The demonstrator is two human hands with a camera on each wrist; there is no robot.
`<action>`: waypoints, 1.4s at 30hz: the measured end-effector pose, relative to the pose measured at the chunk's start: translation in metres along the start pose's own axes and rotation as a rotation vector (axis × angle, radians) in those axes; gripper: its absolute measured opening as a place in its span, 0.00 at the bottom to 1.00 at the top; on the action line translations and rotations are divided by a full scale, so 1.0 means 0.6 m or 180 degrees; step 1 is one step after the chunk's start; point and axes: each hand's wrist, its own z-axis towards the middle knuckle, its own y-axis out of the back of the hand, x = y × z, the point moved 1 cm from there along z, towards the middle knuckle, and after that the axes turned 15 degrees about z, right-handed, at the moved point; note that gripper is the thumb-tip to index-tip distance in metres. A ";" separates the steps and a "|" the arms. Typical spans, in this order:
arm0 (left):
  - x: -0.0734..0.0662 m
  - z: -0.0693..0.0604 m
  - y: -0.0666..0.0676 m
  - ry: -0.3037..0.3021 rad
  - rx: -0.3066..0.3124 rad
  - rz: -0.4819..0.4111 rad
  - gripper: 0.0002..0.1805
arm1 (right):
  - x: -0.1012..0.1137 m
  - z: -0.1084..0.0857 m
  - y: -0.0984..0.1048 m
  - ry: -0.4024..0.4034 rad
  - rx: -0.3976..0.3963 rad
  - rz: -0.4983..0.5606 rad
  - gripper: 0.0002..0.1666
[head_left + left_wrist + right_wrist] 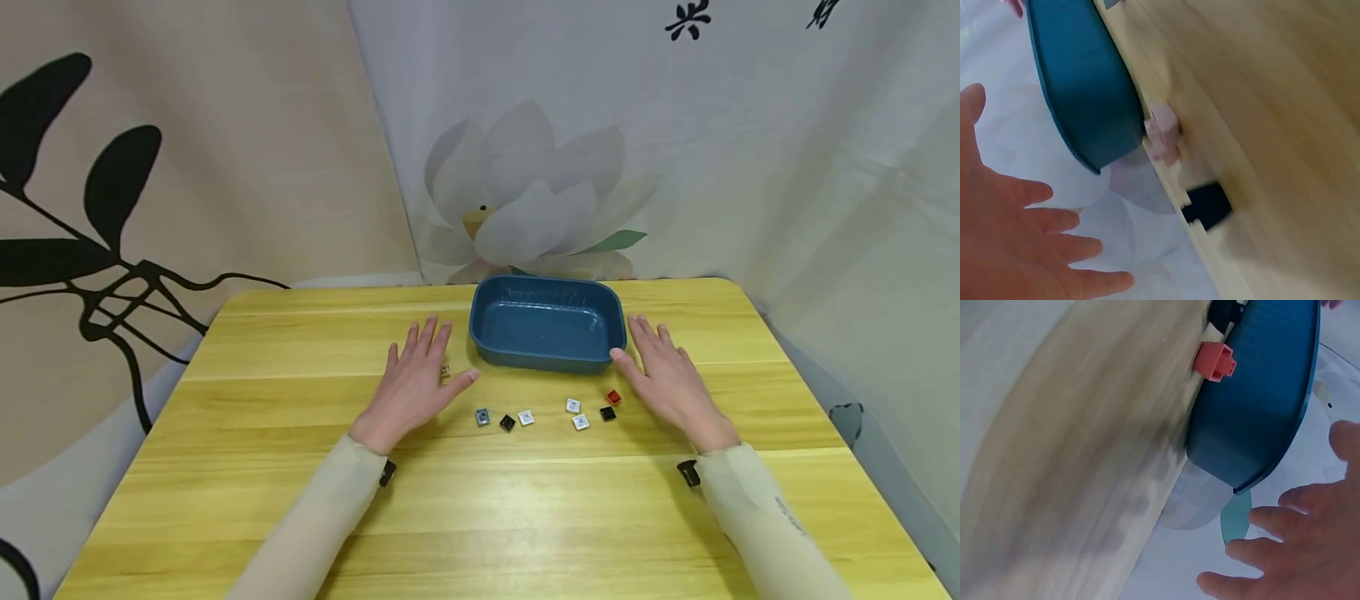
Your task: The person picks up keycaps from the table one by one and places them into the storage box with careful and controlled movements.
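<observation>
My left hand (pixel 410 387), fingers spread and straight, hovers left of a blue rectangular bin (pixel 549 363). My right hand (pixel 670 375) is likewise spread, its thumb by the bin's right front corner. Neither hand holds anything. Several small square pieces with stubs lie in front of the bin: a grey one (pixel 482 417), a black one (pixel 507 422), a white one (pixel 526 417), two more whites, another black one (pixel 607 413) and a red one (pixel 1213 361). In the left wrist view, a pink piece (pixel 1163 128) and a black piece (pixel 1207 205) sit beyond the bin's end.
Everything stands on a yellow wooden table (pixel 525 517). The bin is close to its far edge. Behind hangs a pale cloth (pixel 750 167) with a printed flower and dark leaves.
</observation>
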 end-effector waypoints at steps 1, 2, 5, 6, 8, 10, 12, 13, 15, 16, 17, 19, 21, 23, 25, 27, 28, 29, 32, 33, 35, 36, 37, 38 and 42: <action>-0.004 0.007 -0.002 -0.0019 -0.0006 -0.0008 0.55 | -0.001 0.001 -0.002 0.0002 0.0001 0.0016 0.49; -0.008 0.014 -0.004 -0.0028 -0.0001 -0.0017 0.54 | -0.002 0.003 -0.004 0.0006 0.0003 0.0033 0.49; -0.020 0.033 -0.011 -0.0070 0.0005 -0.0027 0.55 | -0.003 0.006 -0.008 0.0013 0.0016 0.0080 0.49; -0.024 0.040 -0.013 -0.0092 0.0014 -0.0040 0.55 | -0.004 0.007 -0.009 0.0023 0.0019 0.0087 0.49; -0.031 0.051 -0.017 -0.0112 0.0033 -0.0053 0.56 | -0.004 0.009 -0.011 0.0036 0.0035 0.0101 0.49; -0.036 0.061 -0.021 -0.0126 0.0062 -0.0071 0.56 | -0.003 0.010 -0.013 0.0050 0.0046 0.0099 0.48; -0.040 0.069 -0.023 -0.0136 0.0100 -0.0080 0.56 | -0.003 0.012 -0.014 0.0067 0.0052 0.0092 0.48; -0.041 0.072 -0.024 -0.0130 0.0119 -0.0070 0.56 | -0.002 0.013 -0.015 0.0068 0.0058 0.0092 0.47; -0.041 0.074 -0.026 -0.0127 0.0181 -0.0034 0.55 | -0.002 0.015 -0.017 0.0070 0.0067 0.0091 0.46; -0.040 0.073 -0.027 -0.0129 0.0208 -0.0012 0.55 | -0.002 0.016 -0.017 0.0070 0.0080 0.0100 0.46; -0.039 0.072 -0.027 -0.0132 0.0232 0.0011 0.55 | -0.002 0.016 -0.018 0.0067 0.0086 0.0115 0.46; -0.036 0.068 -0.028 -0.0149 0.0253 0.0066 0.55 | -0.002 0.018 -0.019 0.0053 0.0111 0.0154 0.45; -0.033 0.062 -0.029 -0.0170 0.0255 0.0109 0.55 | -0.001 0.019 -0.019 0.0053 0.0145 0.0207 0.45; -0.031 0.055 -0.029 -0.0190 0.0239 0.0146 0.55 | 0.000 0.019 -0.020 0.0063 0.0174 0.0251 0.44; -0.030 0.047 -0.028 -0.0204 0.0230 0.0171 0.56 | 0.000 0.018 -0.020 0.0083 0.0197 0.0286 0.44; -0.030 0.039 -0.027 -0.0219 0.0210 0.0200 0.56 | 0.001 0.017 -0.021 0.0110 0.0214 0.0315 0.43; -0.030 0.035 -0.026 -0.0223 0.0197 0.0215 0.57 | 0.001 0.016 -0.022 0.0120 0.0218 0.0314 0.43; -0.031 0.031 -0.026 -0.0224 0.0190 0.0241 0.57 | 0.001 0.016 -0.022 0.0126 0.0227 0.0320 0.43; -0.032 0.020 -0.025 -0.0237 0.0153 0.0320 0.58 | 0.002 0.014 -0.022 0.0134 0.0279 0.0321 0.44; -0.032 0.017 -0.024 -0.0235 0.0152 0.0349 0.58 | 0.003 0.013 -0.021 0.0116 0.0292 0.0331 0.44; -0.032 0.014 -0.024 -0.0230 0.0146 0.0380 0.57 | 0.001 0.011 -0.017 0.0056 0.0278 0.0338 0.47; -0.033 0.014 -0.024 -0.0224 0.0124 0.0374 0.57 | 0.000 0.009 -0.014 0.0019 0.0250 0.0331 0.48; -0.033 0.016 -0.023 -0.0208 0.0103 0.0361 0.57 | -0.001 0.007 -0.011 -0.0021 0.0222 0.0331 0.50; -0.033 0.018 -0.023 -0.0193 0.0072 0.0335 0.57 | -0.002 0.005 -0.008 -0.0063 0.0200 0.0319 0.52; -0.032 0.035 -0.023 -0.0076 0.0018 0.0209 0.59 | -0.009 -0.005 -0.005 -0.0119 0.0191 0.0145 0.54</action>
